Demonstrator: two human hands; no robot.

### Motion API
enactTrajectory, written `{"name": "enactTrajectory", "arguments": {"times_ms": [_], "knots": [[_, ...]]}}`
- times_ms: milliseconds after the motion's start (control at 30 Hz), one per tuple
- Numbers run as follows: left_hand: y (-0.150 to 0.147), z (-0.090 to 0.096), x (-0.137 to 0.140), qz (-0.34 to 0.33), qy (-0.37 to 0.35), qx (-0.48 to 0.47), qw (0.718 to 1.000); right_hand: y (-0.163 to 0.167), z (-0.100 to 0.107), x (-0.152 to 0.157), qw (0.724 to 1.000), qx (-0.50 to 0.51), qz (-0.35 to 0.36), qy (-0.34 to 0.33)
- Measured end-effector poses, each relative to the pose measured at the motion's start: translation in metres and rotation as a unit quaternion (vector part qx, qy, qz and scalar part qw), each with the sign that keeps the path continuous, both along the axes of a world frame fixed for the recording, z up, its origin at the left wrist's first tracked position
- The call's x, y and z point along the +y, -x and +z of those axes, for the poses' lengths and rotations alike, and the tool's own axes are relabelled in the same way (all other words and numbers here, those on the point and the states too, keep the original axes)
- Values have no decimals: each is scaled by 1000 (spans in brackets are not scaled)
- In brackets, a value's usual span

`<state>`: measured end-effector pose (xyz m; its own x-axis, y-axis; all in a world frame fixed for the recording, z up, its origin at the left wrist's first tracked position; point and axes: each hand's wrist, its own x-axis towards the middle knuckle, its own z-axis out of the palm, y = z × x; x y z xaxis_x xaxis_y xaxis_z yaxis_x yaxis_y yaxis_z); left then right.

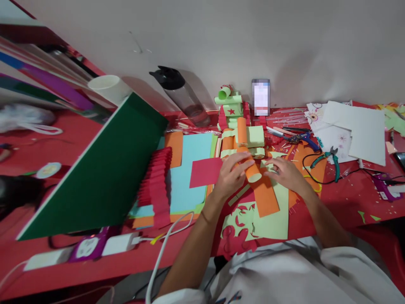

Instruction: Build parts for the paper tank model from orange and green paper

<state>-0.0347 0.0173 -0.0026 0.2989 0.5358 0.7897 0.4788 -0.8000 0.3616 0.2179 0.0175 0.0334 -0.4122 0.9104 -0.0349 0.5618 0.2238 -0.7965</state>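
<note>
An orange paper tube slants toward me over the middle of the worktop. The fingers of my left hand curl over its left side and hold it. My right hand hovers just right of the tube, apart from it, with bent, parted fingers and nothing visible in them. Beyond the tube stands a paper model of pale green and orange rolls. Behind that is a green paper tank-like figure with a red star. Under my hands lie an orange strip and pale green sheets.
Left are a propped green board, a pleated red paper strip, blue sheets and a water bottle. A phone leans on the wall. To the right lie a glue gun, teal pliers and white sheets.
</note>
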Motion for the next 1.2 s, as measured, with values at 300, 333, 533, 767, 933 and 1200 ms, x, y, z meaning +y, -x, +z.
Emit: {"name": "enactTrajectory", "arguments": {"times_ms": [300, 333, 533, 767, 933, 1200], "knots": [[-26, 2, -18, -102, -40, 128, 986, -14, 14, -1, 963, 215, 67, 151], [-28, 1, -19, -102, -39, 133, 985, -13, 14, -1, 961, 217, 66, 155], [-35, -2, -18, -101, -7, 142, 985, -13, 9, 4, 960, 229, 44, 153], [-16, 0, -8, 43, 97, 88, 990, -27, 1, 38, 985, 156, -44, 50], [-2, -1, -6, 17, 173, 233, 957, -22, 3, 73, 1000, -17, -15, -8], [-7, -9, -10, 57, 230, 278, 931, -1, 6, 84, 980, -178, -29, -79]]}}
